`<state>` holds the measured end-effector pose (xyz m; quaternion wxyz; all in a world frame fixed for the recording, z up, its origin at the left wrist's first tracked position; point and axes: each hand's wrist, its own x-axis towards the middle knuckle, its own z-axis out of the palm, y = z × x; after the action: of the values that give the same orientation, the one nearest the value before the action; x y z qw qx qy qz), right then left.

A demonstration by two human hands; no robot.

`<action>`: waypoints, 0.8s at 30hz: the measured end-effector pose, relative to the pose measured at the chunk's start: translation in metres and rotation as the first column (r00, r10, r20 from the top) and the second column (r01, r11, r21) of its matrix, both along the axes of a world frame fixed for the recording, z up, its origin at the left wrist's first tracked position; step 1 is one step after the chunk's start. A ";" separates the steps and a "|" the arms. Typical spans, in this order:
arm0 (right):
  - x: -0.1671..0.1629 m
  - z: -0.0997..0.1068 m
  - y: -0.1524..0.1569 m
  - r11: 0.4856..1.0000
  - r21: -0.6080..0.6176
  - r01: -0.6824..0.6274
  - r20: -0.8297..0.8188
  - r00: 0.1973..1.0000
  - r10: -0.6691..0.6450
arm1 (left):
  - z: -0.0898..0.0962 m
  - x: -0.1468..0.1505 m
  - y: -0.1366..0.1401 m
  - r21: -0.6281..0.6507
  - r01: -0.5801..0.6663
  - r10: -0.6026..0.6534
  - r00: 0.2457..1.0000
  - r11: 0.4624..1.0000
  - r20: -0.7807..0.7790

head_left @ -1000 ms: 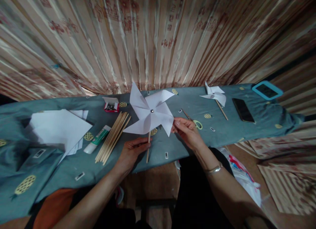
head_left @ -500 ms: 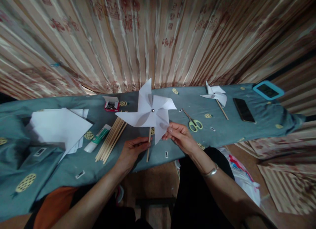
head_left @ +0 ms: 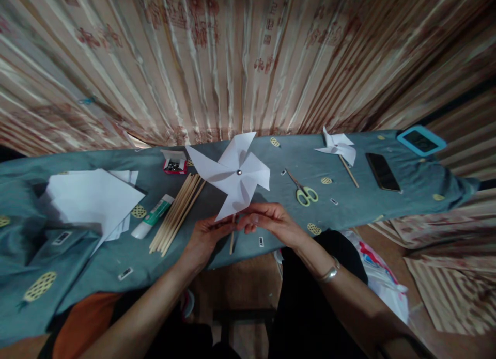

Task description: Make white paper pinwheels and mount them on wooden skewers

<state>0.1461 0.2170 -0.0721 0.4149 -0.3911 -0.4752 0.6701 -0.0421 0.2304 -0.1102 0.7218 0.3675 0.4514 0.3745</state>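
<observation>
A white paper pinwheel [head_left: 248,177] with a shiny round pin at its centre stands in front of me on a thin wooden stick [head_left: 232,243]. My left hand [head_left: 207,240] pinches that stick below the blades. Close by on the right, my right hand [head_left: 273,222] has its fingers curled in, the tips by the stick and just under the lowest blade. Whether these fingertips grip anything is hidden. To the left of the pinwheel lies a bundle of wooden sticks [head_left: 174,217], with a green and white glue stick [head_left: 155,214] alongside.
A stack of white paper [head_left: 89,193] lies at the left. Behind the sticks is a small red box of pins [head_left: 175,165]. Rightward are green-handled scissors [head_left: 304,191], a second pinwheel [head_left: 339,146], a black phone [head_left: 382,171] and a blue-framed device [head_left: 421,140] on the grey-green cloth [head_left: 271,224].
The pinwheel's blades have turned about the pin. My right hand has shifted left from a blade toward the stick, its fingers curling. My left hand keeps its pinch on the stick.
</observation>
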 end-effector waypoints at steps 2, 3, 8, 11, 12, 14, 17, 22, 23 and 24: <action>0.006 0.003 -0.001 1.000 -0.022 -0.009 0.018 1.000 0.009 | 0.000 0.000 0.000 0.002 -0.002 0.002 1.000 1.000 0.001; 0.011 0.005 0.000 1.000 -0.030 0.004 0.031 1.000 -0.003 | 0.000 0.000 0.000 -0.002 -0.008 0.008 1.000 1.000 -0.006; 0.045 0.006 0.011 0.927 -0.007 0.375 -0.003 0.927 -0.375 | 0.000 -0.001 0.001 -0.037 -0.037 0.035 0.998 0.999 -0.050; 0.057 0.000 0.021 0.797 0.032 0.603 -0.032 0.797 -0.603 | 0.000 0.000 0.001 -0.043 -0.033 0.031 0.998 0.999 -0.052; 0.058 -0.003 0.024 0.770 0.048 0.636 -0.024 0.772 -0.636 | 0.000 0.000 0.001 -0.042 -0.030 0.028 0.998 0.999 -0.054; 0.057 -0.008 0.027 0.761 0.074 0.645 -0.005 0.763 -0.646 | 0.001 0.000 0.001 -0.042 -0.025 0.023 0.998 0.999 -0.057; 0.053 -0.012 0.028 0.797 0.085 0.598 -0.006 0.800 -0.600 | 0.002 0.001 0.001 -0.045 -0.021 0.018 0.998 0.999 -0.059; 0.050 -0.012 0.026 0.815 0.054 0.576 0.037 0.815 -0.578 | 0.000 0.000 0.001 -0.035 -0.021 0.019 0.998 0.999 -0.064; 0.050 -0.012 0.026 0.814 0.051 0.579 0.043 0.813 -0.581 | -0.001 0.000 0.001 -0.035 -0.021 0.018 0.997 0.999 -0.071; 0.050 -0.012 0.026 0.813 0.049 0.580 0.045 0.812 -0.582 | -0.001 0.000 0.001 -0.036 -0.021 0.018 0.997 0.999 -0.079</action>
<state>0.1958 0.2429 -0.0837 0.5920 -0.5300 -0.3560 0.4919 -0.0424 0.2316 -0.1117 0.7065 0.3643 0.4896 0.3585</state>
